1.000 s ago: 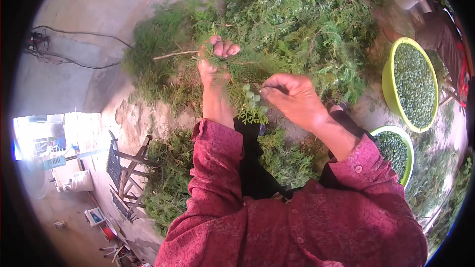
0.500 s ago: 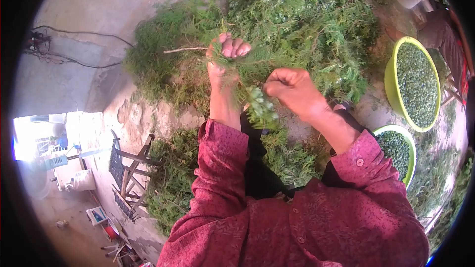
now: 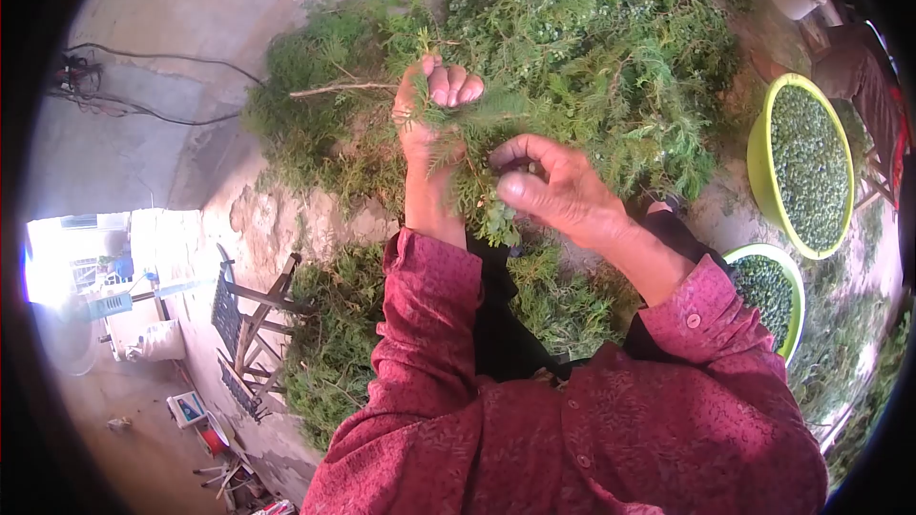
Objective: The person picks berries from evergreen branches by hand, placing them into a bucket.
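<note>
My left hand (image 3: 431, 114) grips a leafy green branch (image 3: 477, 148) with a bare woody stem sticking out to the left. Small green berries hang on the sprig below it. My right hand (image 3: 553, 186) is at that sprig, thumb and fingers pinching among the berries right beside my left wrist. Both arms wear dark red sleeves. A large heap of cut green branches (image 3: 592, 38) lies beyond the hands.
Two yellow-green basins full of picked green berries stand on the right, a large one (image 3: 759, 167) and a nearer one (image 3: 794, 291). More cuttings lie by my knees. A wooden frame (image 3: 253, 319) and a cable (image 3: 143, 86) are on the concrete at left.
My right hand, a closed fist half a second ago, has loosened and moved left and down onto the berry sprig. My left hand has barely shifted, still holding the branch.
</note>
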{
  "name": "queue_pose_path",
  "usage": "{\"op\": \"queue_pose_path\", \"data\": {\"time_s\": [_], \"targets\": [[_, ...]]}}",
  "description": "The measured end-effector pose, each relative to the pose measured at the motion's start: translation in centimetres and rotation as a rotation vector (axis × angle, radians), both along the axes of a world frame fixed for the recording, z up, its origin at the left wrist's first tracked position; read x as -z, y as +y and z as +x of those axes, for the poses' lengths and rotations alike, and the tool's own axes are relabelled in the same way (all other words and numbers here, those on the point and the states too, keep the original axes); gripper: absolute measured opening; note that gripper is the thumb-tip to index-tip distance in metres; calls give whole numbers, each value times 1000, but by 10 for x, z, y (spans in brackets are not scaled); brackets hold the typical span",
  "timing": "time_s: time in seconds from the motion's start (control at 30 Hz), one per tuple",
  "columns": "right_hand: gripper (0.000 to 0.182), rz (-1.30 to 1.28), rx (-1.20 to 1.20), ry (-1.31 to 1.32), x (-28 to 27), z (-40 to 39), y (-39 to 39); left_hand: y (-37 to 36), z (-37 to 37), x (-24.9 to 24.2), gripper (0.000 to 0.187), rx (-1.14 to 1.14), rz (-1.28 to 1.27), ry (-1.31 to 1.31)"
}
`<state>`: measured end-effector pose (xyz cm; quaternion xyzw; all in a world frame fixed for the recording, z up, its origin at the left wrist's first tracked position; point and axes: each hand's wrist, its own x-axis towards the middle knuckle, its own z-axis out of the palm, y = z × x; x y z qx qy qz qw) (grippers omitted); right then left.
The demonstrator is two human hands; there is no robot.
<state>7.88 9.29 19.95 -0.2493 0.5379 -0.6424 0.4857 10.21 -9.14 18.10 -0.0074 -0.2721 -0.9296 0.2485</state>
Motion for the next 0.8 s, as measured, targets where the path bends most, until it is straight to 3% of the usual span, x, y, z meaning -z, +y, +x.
{"op": "queue_pose_path", "data": {"time_s": [0.07, 0.17, 0.23, 0.27, 0.33, 0.4, 0.5, 0.57, 0.67, 0.8], "targets": [[66, 30, 33, 62, 10, 6, -5, 6, 0, -5, 9, -43, -7, -32], [64, -126, 137, 250, 14, 10, -10, 10, 1, -7, 10, -93, 17, -119], [47, -94, 62, 403, 6, 9, -9, 11, 0, -6, 11, -114, -3, -118], [47, -94, 63, 401, 4, 9, -8, 10, 0, -5, 11, -113, -3, -120], [31, -8, -1, -167, 0, 7, -7, 8, 0, -4, 11, -95, -40, -89], [25, -81, 82, -143, 3, 11, -11, 8, 0, -4, 11, -99, -41, -88], [29, 65, 103, -271, 0, 13, -11, 9, 1, -8, 11, -127, -43, -124], [33, -161, 149, -485, -1, 18, -14, 12, 1, -12, 12, -150, -43, -161], [35, -167, 36, -513, -2, 11, -6, 13, 1, -13, 11, -254, -61, -195], [30, -138, 108, -408, 7, 13, -15, 15, -2, -18, 13, -262, -5, -254]]}}
